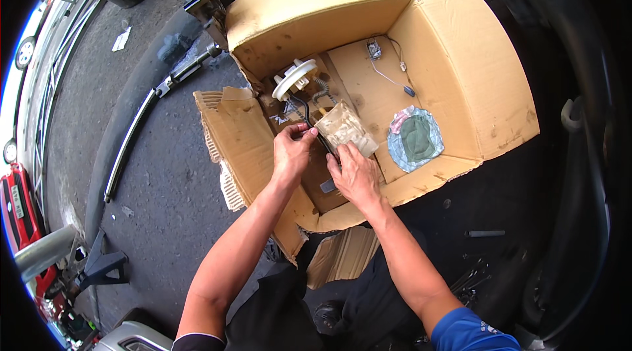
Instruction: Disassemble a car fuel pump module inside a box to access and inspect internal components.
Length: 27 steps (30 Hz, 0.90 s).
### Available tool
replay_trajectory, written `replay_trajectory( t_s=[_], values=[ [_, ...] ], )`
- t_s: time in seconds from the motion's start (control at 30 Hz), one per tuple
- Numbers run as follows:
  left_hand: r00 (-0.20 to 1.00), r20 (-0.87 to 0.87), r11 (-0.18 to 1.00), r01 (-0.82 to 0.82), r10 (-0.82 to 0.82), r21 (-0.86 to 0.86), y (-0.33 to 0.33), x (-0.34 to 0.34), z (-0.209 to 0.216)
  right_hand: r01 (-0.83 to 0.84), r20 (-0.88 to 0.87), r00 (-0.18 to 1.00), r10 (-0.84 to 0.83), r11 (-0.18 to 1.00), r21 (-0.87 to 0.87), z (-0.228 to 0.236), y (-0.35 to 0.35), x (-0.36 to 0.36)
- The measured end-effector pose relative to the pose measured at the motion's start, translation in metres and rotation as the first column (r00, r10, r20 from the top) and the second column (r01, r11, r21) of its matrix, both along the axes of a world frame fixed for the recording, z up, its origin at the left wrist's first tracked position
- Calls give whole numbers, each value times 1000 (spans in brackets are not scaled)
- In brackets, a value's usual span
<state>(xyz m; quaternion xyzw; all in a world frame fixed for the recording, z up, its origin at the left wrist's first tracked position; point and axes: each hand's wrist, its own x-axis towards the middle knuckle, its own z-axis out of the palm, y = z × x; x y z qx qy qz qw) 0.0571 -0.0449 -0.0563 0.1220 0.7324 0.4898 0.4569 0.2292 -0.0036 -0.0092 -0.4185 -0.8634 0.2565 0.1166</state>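
A fuel pump unit lies in an open cardboard box (316, 19). Its white round flange (294, 79) is tilted on edge, joined by a ribbed grey hose (321, 91) and a black cable (305, 106) to a dirty beige, flat, block-like part (345, 125). My left hand (291, 152) pinches the black cable beside this part, thumb against forefinger. My right hand (356, 176) lies at the beige part's near edge, its fingers curled onto it; the fingertips are partly hidden. Close by on the right is a crumpled blue-white wrapper with a green middle (418, 137).
A small part on a thin lead (374, 50) lies in the box's far corner. The left flap (230, 127) is torn. A floor jack with a long handle (135, 134) stands to the left. Several wrenches (471, 278) lie at lower right, near a metal rod (485, 234).
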Motion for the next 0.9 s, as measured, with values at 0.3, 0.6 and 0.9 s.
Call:
replay_trajectory(
  t_s=[0.3,0.6,0.9],
  values=[
    [984,-176,999,11,-18,-43,5,7,-2,-158,-105,981,161,987,33,-18,22,9],
    [995,-99,1000,-16,14,-24,1,-2,-5,-203,-176,967,186,976,-81,-14,28,2],
    [961,-237,979,102,-143,-179,11,-2,15,-207,-95,976,198,974,-93,-7,28,3]
  ],
)
